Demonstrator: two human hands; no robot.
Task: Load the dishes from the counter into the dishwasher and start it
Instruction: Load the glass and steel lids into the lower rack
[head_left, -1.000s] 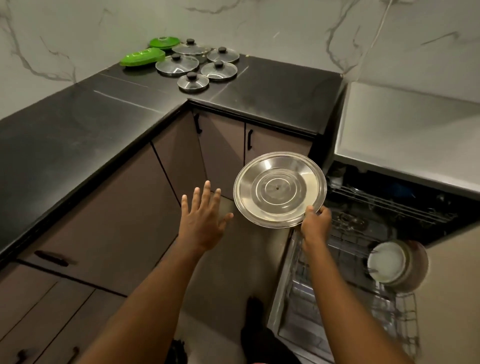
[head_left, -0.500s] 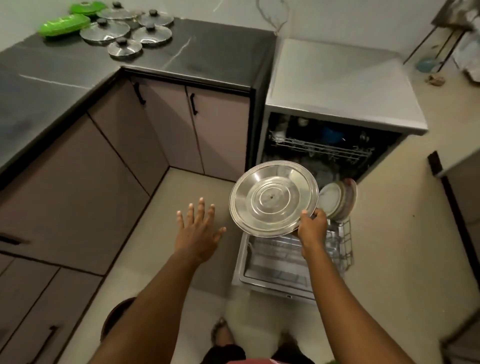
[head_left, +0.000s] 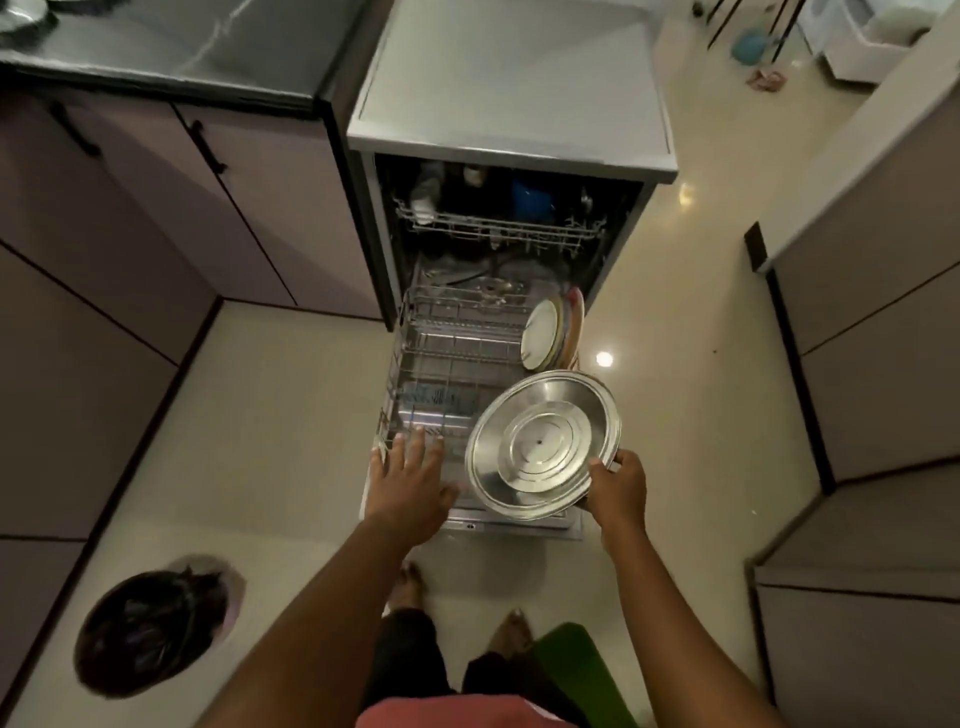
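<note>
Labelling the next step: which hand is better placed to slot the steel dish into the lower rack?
Right. The right hand grips the steel dish by its rim over the lower rack; the left hand is open, holding nothing.

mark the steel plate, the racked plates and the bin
steel plate (head_left: 540, 446): head view, centre of its face
racked plates (head_left: 541, 335): head view, face of the front white one
bin (head_left: 150, 630): head view, its dark liner

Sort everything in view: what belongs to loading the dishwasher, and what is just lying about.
Job: steel lid in the right hand; left hand over the lower rack; plates standing in that rack; open dishwasher.
Lying about: lined bin; green object by the feet; cloth on the far floor.
</note>
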